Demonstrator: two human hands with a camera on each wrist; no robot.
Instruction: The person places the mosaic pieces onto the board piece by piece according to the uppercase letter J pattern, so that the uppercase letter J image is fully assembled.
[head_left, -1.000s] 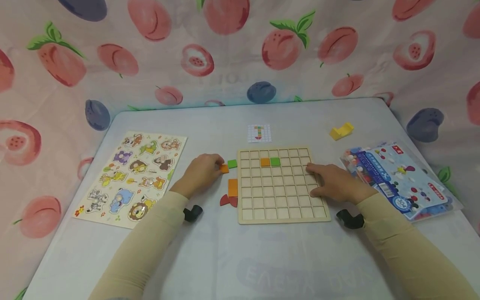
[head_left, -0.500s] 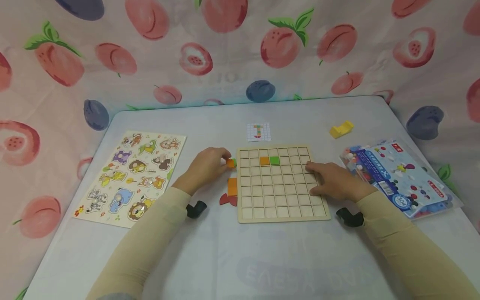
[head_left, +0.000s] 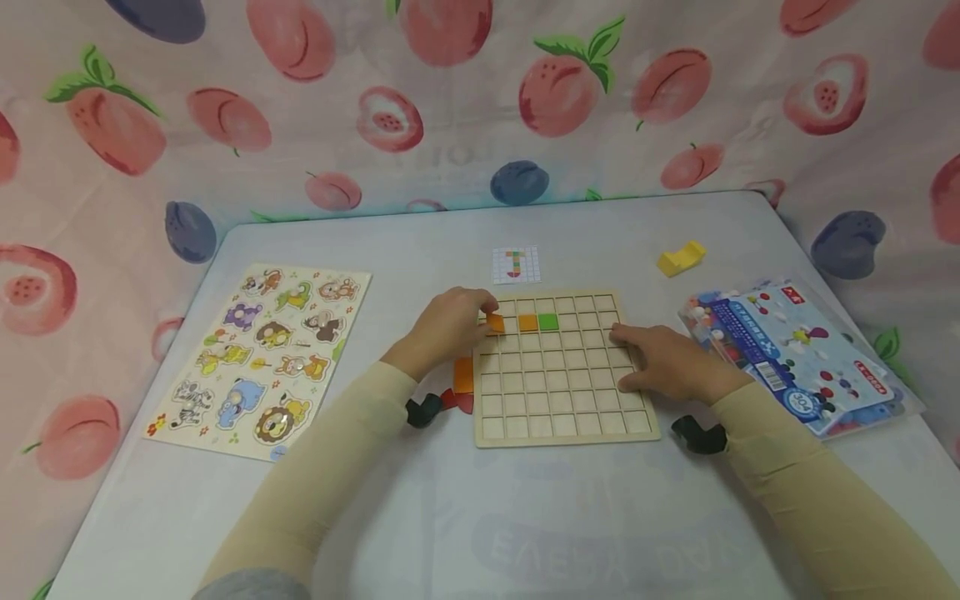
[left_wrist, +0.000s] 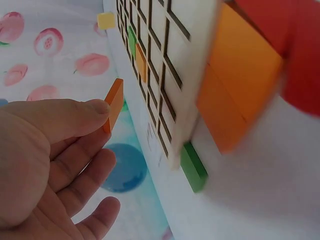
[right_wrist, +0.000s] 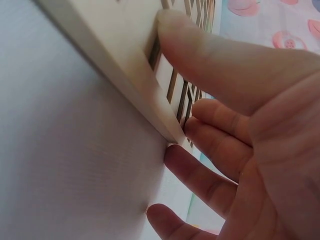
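Behind the pale-covered worktop [head_left: 420, 258], a fruit-print cloth [head_left: 450, 92]. At centre, a wooden grid board [head_left: 538, 381], with one orange tile [head_left: 528, 322] and one green tile [head_left: 548, 322] seated side by side in the second row from the far edge. Just beyond that edge, a small pattern card [head_left: 516, 265]. Left hand [head_left: 447, 327]: thumb and finger pinched on a second orange tile [left_wrist: 115, 106], remaining fingers loosely spread; tile over the board's far left corner, apart from the grid. Right hand [head_left: 667, 360]: about half spread, grasping nothing outright, resting against the board's right edge. Chief hazard, in judgement: loss of the tile, from a pinch on one end only. Also possible: seating in the wrong cell, from many identical cells; disturbance of seated tiles, from a low pass of the fingers; skewing of the board, from uneven right-side pressure; scattering of red pieces [head_left: 465, 403], from the adjacent black wrist mount [head_left: 425, 411], contact indeterminable.
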